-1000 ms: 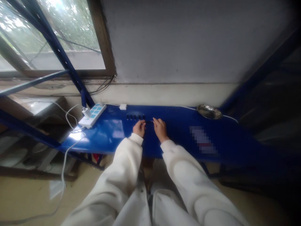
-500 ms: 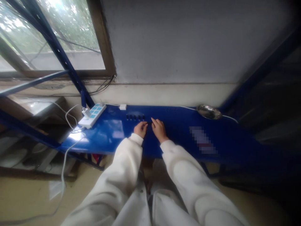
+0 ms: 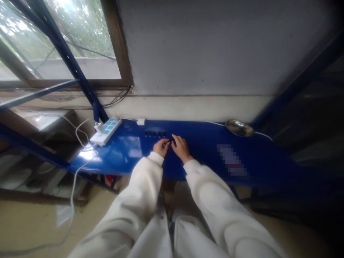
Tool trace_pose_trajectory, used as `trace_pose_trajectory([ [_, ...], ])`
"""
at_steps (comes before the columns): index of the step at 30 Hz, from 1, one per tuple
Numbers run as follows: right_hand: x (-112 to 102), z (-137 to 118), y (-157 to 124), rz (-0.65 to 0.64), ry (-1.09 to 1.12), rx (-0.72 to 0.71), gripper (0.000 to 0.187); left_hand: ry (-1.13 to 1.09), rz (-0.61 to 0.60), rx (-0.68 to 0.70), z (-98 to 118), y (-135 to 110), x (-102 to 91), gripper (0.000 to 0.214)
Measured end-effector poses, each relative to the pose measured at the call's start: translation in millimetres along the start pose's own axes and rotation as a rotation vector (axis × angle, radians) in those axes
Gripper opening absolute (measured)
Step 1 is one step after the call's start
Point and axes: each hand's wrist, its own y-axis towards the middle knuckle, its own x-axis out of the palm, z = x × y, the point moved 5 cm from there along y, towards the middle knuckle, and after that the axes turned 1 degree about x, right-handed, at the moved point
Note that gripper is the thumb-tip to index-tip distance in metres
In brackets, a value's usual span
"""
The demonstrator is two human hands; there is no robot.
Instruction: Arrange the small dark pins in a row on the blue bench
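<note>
Over the blue table (image 3: 199,143), my left hand (image 3: 160,147) pinches a small black piece (image 3: 170,141) between thumb and fingertips. My right hand (image 3: 181,148) meets the piece from the other side, its thumb close against it and its index finger reaching forward over it. The fingers cover most of the piece, so its exact kind does not show. Just beyond my left hand, several small black pieces (image 3: 154,133) stand in a short row on the table.
A white power strip (image 3: 106,132) with a plug and cables lies at the left end. A white adapter (image 3: 141,122) sits near the wall. At the back right is a shiny metal object (image 3: 239,128) with a white cord. A blurred-out patch (image 3: 231,160) lies right of my hands.
My right fingers have shifted slightly and curl closer round the small black piece. My left hand keeps its pinch; the row of pieces stays the same.
</note>
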Motion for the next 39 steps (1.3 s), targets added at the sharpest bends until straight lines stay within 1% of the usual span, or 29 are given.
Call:
trace_pose_trajectory([
  [5, -1, -1, 1, 0.01, 0.012, -0.016, 0.031, -0.033, 0.01, -0.034, -2, 0, 0.1, 0.02],
  [7, -1, 0, 1, 0.005, 0.022, -0.012, 0.028, -0.084, 0.019, -0.062, -5, 0, 1.3, 0.021],
  [9, 0, 2, 2, 0.005, 0.056, 0.022, 0.026, -0.165, 0.056, -0.106, -9, 1, 1.1, 0.025],
  [11, 1, 7, 4, 0.02, 0.122, 0.109, 0.025, -0.27, 0.124, -0.174, -12, 1, -1.2, 0.03],
  [14, 6, 21, 8, 0.071, 0.265, 0.315, 0.024, -0.398, 0.225, -0.278, -17, 2, -6.2, 0.029],
  [16, 12, 30, 12, 0.08, 0.356, 0.418, 0.023, -0.445, 0.259, -0.314, -18, 2, -8.6, 0.026],
  [18, 21, 36, 19, 0.039, 0.409, 0.461, 0.02, -0.473, 0.263, -0.323, -19, 3, -9.5, 0.022],
  [20, 29, 39, 26, -0.025, 0.402, 0.451, 0.015, -0.487, 0.259, -0.322, -19, 3, -9.3, 0.019],
  [22, 36, 40, 32, -0.078, 0.35, 0.41, 0.012, -0.499, 0.26, -0.327, -20, 2, -8.8, 0.017],
  [25, 44, 40, 37, -0.121, 0.267, 0.365, 0.011, -0.516, 0.264, -0.341, -21, 2, -8.2, 0.016],
  [32, 56, 41, 39, -0.137, 0.156, 0.351, 0.011, -0.541, 0.259, -0.348, -20, 2, -8.8, 0.015],
  [39, 58, 42, 40, -0.175, 0.168, 0.393, 0.009, -0.551, 0.263, -0.373, -18, 2, -9.6, 0.017],
])
